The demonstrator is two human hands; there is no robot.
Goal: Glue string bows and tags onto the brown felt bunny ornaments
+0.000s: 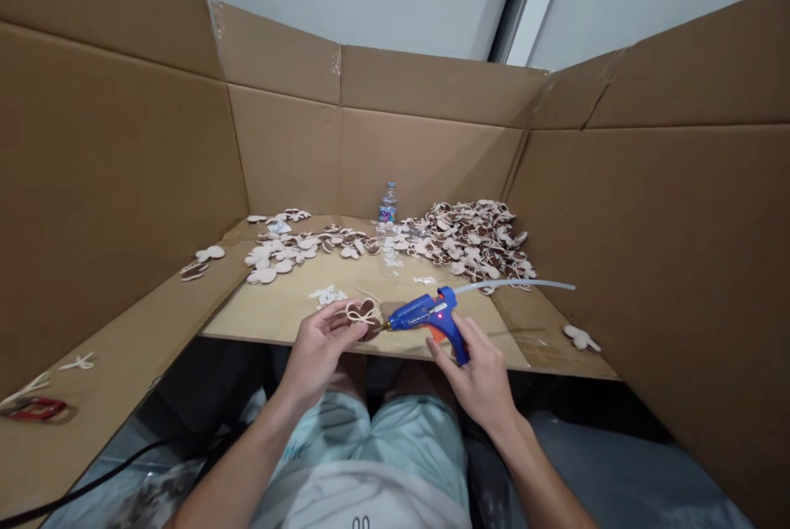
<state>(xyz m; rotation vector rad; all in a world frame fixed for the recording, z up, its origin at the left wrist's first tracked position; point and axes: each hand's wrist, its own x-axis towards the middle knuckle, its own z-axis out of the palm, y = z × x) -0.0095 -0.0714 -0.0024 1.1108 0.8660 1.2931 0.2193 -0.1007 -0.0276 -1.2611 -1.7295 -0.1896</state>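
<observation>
My left hand (pixel 321 345) pinches a brown felt piece (pixel 371 331) with a cream string bow (pixel 364 313) on its face. My right hand (pixel 478 362) grips a blue glue gun (pixel 425 311) by its handle, fingers close to the orange trigger. The metal nozzle points left and meets the felt piece's right edge; whether it touches cannot be told. From the gun's back end a long translucent glue stick (pixel 524 284) sticks out to the right. Just beyond my left hand lies a small heap of white bits (pixel 327 295) on the board.
Tall cardboard walls (pixel 432 146) surround the wooden board (pixel 290 311). A big pile of brown and white felt pieces (pixel 475 237) lies back right, with more white pieces (pixel 284 249) back left. A water bottle (pixel 388 204) stands behind. Red-handled scissors (pixel 37 409) lie far left.
</observation>
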